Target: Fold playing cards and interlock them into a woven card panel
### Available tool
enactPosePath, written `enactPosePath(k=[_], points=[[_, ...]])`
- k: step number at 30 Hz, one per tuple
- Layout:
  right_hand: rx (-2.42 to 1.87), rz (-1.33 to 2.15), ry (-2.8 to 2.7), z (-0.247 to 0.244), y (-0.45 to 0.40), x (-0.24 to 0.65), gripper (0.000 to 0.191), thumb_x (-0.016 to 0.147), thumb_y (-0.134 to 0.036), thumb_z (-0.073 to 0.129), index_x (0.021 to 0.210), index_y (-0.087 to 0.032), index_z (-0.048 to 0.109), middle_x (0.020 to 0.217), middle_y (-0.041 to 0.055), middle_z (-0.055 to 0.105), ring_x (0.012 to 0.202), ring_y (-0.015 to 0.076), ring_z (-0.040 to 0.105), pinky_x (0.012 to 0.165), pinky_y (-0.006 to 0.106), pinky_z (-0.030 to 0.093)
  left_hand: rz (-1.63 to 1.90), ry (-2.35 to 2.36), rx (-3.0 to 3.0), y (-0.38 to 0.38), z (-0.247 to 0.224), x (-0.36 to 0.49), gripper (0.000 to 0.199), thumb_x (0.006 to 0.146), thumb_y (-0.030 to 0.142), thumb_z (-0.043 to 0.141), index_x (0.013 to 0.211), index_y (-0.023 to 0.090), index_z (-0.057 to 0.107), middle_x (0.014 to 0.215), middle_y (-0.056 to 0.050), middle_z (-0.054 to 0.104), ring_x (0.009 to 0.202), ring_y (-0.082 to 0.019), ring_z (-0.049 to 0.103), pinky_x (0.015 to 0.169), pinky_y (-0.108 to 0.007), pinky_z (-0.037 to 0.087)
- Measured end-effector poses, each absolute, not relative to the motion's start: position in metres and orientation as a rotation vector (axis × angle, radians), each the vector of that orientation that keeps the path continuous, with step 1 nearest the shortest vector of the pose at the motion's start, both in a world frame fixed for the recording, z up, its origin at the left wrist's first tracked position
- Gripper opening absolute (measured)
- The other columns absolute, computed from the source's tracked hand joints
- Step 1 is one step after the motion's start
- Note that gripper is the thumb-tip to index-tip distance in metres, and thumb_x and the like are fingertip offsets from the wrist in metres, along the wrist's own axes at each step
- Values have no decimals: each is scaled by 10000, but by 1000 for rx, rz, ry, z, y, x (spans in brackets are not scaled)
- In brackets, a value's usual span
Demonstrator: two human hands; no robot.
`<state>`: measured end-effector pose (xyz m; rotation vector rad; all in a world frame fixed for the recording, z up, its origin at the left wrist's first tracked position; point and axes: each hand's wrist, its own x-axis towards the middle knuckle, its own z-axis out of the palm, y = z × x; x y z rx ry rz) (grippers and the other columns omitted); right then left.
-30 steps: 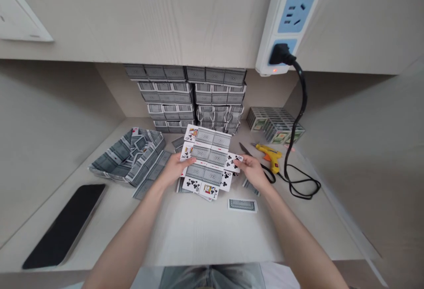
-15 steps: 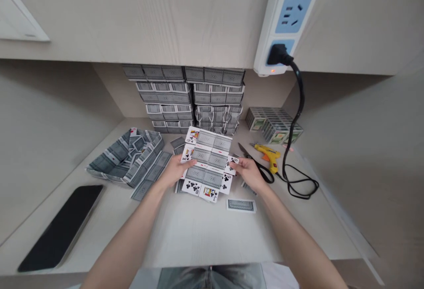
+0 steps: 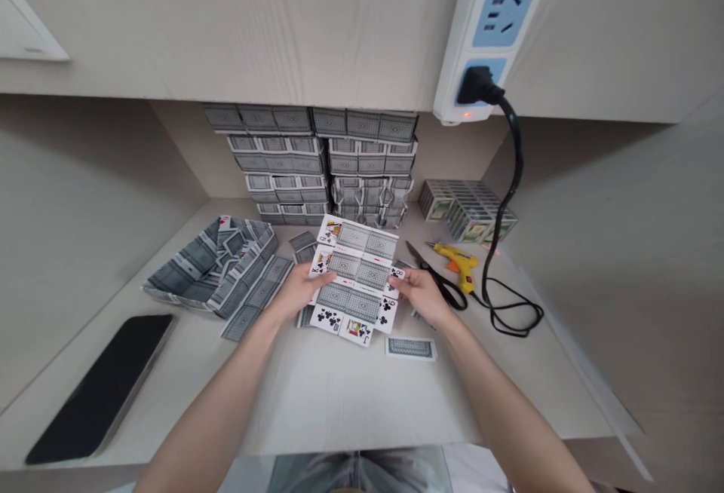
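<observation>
A flat panel of joined playing cards [image 3: 355, 270] is held above the desk, mostly grey backs with some club faces along its edges. My left hand [image 3: 299, 289] grips its left edge, thumb on top. On the opposite edge, near the 8 of clubs, my right hand [image 3: 421, 293] pinches the panel. One single card [image 3: 411, 348] lies face down on the desk, nearer the front edge. More cards lie partly hidden beneath the panel and my hands.
An open box made of cards [image 3: 212, 267] stands left, beside a black phone [image 3: 102, 387]. Stacked card blocks [image 3: 283, 165] rise behind. Right are scissors [image 3: 438, 278], a yellow glue gun [image 3: 461, 265], its cable, and packed decks [image 3: 469, 210]. A power strip [image 3: 486, 41] hangs above.
The view has shifted slightly. My right thumb sits a little further in over the panel's right edge; both hands still hold it.
</observation>
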<state>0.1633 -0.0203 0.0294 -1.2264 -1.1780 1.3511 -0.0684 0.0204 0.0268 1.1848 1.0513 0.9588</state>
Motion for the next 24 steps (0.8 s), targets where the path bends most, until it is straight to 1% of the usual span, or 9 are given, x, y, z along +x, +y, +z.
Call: enactPosePath(k=[3, 7, 9, 10, 12, 14, 16, 18, 24], points=[[-1190, 1379, -1179, 30, -19, 165, 376, 598, -514, 666, 682, -152, 605, 611, 26, 645, 560, 168, 581, 594, 304, 461, 971, 1036, 1175, 21, 28, -68, 420, 509, 372, 767, 833, 130, 651, 804, -61, 695, 776, -241, 626, 739, -369, 477], [-1197, 1310, -1198, 27, -13, 174, 406, 720, -532, 539, 854, -156, 611, 761, 62, 668, 666, 187, 615, 655, 335, 479, 1052, 1044, 1082, 23, 34, -72, 440, 518, 345, 768, 877, 128, 637, 872, -75, 692, 816, -254, 629, 733, -368, 490], [-1315, 1100, -1325, 24, -10, 180, 425, 751, -538, 493, 922, -165, 606, 836, 82, 662, 739, 202, 610, 675, 346, 471, 1141, 1028, 1011, 24, 39, -76, 437, 539, 308, 761, 916, 132, 626, 924, -76, 686, 846, -253, 629, 753, -366, 492], [-1390, 938, -1441, 23, -9, 183, 420, 742, -533, 511, 929, -172, 613, 868, 87, 656, 792, 212, 598, 712, 357, 458, 1189, 1003, 976, 25, 41, -78, 440, 550, 284, 756, 939, 132, 620, 945, -78, 682, 865, -254, 627, 766, -367, 492], [-1490, 633, -1724, 21, -9, 186, 429, 681, -520, 598, 947, -185, 628, 932, 92, 636, 901, 234, 551, 803, 379, 412, 1265, 931, 922, 27, 45, -82, 456, 560, 237, 744, 982, 132, 607, 967, -83, 677, 897, -259, 621, 788, -373, 490], [-1530, 455, -1985, 19, -12, 185, 526, 594, -513, 682, 1008, -194, 620, 989, 99, 602, 961, 256, 496, 848, 391, 371, 1295, 863, 893, 27, 47, -85, 478, 569, 204, 727, 1023, 136, 596, 978, -87, 674, 909, -263, 620, 798, -379, 491], [-1579, 383, -2126, 17, -16, 182, 644, 539, -519, 718, 1083, -199, 586, 1028, 111, 563, 966, 273, 460, 833, 394, 364, 1274, 815, 872, 27, 48, -86, 491, 588, 190, 703, 1061, 141, 582, 982, -88, 673, 902, -261, 624, 802, -382, 492], [-1648, 349, -2162, 15, -18, 178, 668, 536, -525, 716, 1103, -203, 570, 1019, 113, 543, 952, 280, 441, 804, 390, 362, 1221, 789, 859, 27, 47, -86, 488, 612, 184, 682, 1085, 142, 570, 986, -91, 671, 889, -256, 630, 799, -382, 494], [-1734, 409, -2087, 7, -15, 175, 491, 584, -460, 700, 977, -189, 586, 891, 71, 560, 872, 248, 459, 736, 347, 354, 1112, 772, 888, 28, 42, -85, 464, 611, 172, 691, 1060, 153, 572, 991, -79, 667, 865, -231, 636, 755, -337, 501]])
